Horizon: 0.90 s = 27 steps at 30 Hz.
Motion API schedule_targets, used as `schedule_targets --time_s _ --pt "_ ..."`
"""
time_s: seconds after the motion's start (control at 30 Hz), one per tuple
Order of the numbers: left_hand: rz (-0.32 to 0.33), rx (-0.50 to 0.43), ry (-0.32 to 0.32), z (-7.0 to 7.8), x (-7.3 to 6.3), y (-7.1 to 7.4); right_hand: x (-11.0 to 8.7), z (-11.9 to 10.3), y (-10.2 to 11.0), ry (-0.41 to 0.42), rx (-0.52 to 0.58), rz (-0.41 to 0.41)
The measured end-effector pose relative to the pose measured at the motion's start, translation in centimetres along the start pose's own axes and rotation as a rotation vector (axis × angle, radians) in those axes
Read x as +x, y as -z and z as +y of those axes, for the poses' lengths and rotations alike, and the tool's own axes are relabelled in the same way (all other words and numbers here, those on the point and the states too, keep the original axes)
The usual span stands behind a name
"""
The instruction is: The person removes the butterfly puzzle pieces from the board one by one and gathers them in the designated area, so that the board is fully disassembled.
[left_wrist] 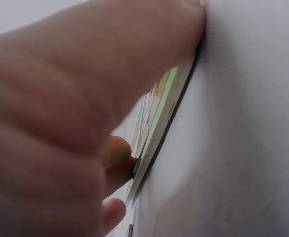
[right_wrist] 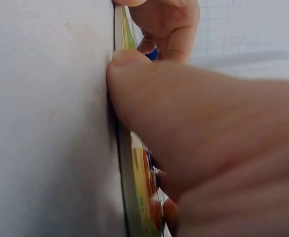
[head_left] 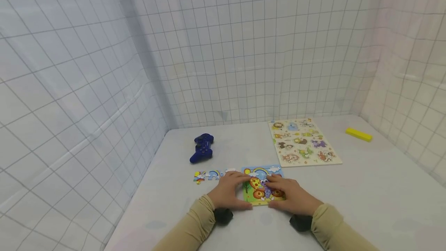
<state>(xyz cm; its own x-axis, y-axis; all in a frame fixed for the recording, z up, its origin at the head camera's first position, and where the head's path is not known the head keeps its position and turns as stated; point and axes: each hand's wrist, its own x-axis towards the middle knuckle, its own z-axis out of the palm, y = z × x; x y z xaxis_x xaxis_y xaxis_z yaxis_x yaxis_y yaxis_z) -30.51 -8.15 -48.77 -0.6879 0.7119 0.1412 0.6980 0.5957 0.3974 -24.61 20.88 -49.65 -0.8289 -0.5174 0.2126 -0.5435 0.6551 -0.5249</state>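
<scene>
A small square butterfly puzzle [head_left: 259, 171] lies flat on the white table, its picture facing up. From the left, my left hand [head_left: 228, 191] holds it, thumb at the near edge and fingers at the left side. My right hand [head_left: 292, 196] grips the right part, its thumb against the near edge and its fingers over the picture. In the left wrist view, fingertips [left_wrist: 117, 150] meet the board's side. The right wrist view shows the thumb [right_wrist: 129, 74] along the puzzle's edge [right_wrist: 127, 168]. Loose puzzle pieces [head_left: 215, 174] lie left of the board, partly hidden by my left hand.
A blue game controller [head_left: 203, 148] lies at the back left. Behind my right hand is a larger animal puzzle board [head_left: 303, 142]. A yellow bar-shaped object [head_left: 359, 134] sits at the far right. Grid-patterned white sheets [head_left: 244, 49] enclose the table's back and sides.
</scene>
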Motion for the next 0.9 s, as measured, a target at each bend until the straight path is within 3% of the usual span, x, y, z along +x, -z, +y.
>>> schedule_targets --time_s 0.37,0.57,0.9 --pt "0.064 0.026 0.035 -0.22 0.11 -0.14 0.20 0.08 -0.06 0.009 0.032 0.015" --pt "0.055 0.045 0.078 0.09 0.17 -0.16 0.14 0.01 -0.10 0.009 0.028 0.018" --pt "0.051 0.018 0.058 0.40 0.44 -0.03 0.10 0.06 -0.39 0.030 -0.029 0.038"
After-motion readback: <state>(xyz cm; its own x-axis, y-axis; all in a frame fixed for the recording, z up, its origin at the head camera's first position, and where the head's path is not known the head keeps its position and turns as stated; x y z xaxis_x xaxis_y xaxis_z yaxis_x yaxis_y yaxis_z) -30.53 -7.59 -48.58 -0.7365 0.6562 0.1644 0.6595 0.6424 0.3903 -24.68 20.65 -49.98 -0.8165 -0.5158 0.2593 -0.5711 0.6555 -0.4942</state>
